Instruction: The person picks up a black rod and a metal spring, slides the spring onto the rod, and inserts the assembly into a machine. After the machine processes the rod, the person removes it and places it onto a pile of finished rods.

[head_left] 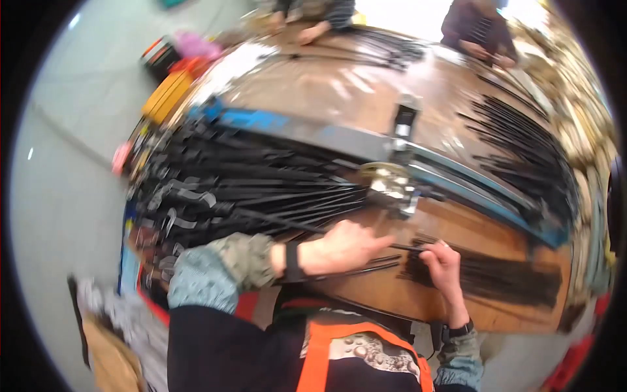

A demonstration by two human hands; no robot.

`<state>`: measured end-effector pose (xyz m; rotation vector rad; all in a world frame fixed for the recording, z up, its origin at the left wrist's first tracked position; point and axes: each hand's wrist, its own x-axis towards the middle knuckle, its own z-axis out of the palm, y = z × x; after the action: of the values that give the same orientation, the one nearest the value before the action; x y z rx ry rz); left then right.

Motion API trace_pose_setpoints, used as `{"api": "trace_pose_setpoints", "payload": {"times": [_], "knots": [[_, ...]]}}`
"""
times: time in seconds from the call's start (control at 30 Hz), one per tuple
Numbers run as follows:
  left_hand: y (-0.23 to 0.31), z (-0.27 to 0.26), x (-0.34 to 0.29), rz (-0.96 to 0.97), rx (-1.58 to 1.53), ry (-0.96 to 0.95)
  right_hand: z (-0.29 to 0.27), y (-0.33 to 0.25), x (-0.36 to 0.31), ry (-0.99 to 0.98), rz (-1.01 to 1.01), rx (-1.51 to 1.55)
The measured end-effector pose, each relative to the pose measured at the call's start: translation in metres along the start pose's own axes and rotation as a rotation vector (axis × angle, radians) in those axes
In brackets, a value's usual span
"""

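In the head view, the left hand (pixel 349 247) reaches in from the lower left, palm down, its forearm slanting across the near edge of the table (pixel 379 294), a black band (pixel 292 261) round the wrist. Its fingers are closed on a thin black rod (pixel 406 247). The right hand (pixel 443 261) comes up from below, forearm steep, fingers curled, thumb and fingers pinching the same rod just beside the left fingertips. The rod lies roughly level between the two hands, on the near side of the metal fixture (pixel 392 186). A dark bundle (pixel 503 277) lies on the table to the right of the right hand; a heap (pixel 261 170) of black rods spreads to the left. Beyond the heap, at the far left, stands a yellow box (pixel 166 97); its contents are too blurred to tell
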<state>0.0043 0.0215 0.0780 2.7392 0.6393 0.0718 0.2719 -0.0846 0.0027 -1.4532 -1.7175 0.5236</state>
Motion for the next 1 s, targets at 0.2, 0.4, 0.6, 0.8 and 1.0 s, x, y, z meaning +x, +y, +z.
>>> {"api": "trace_pose_setpoints", "payload": {"times": [0.2, 0.4, 0.6, 0.8, 1.0], "knots": [[0.039, -0.028, 0.039, 0.155, 0.163, 0.129, -0.019, -0.015, 0.0, 0.159, -0.328, -0.238], [0.041, -0.099, 0.098, 0.406, 0.334, 0.304, -0.108, 0.046, -0.003, 0.648, -0.023, -0.478], [0.038, -0.083, 0.167, 0.445, 0.359, 0.092, -0.153, 0.054, -0.005, 0.629, -0.138, -0.508], [0.038, -0.062, 0.181, 0.479, 0.358, 0.133, -0.134, 0.057, 0.006, 0.742, -0.052, -0.442], [0.029, -0.086, 0.157, 0.366, 0.433, 0.265, -0.088, 0.034, 0.025, 0.597, 0.097, -0.603]]}}
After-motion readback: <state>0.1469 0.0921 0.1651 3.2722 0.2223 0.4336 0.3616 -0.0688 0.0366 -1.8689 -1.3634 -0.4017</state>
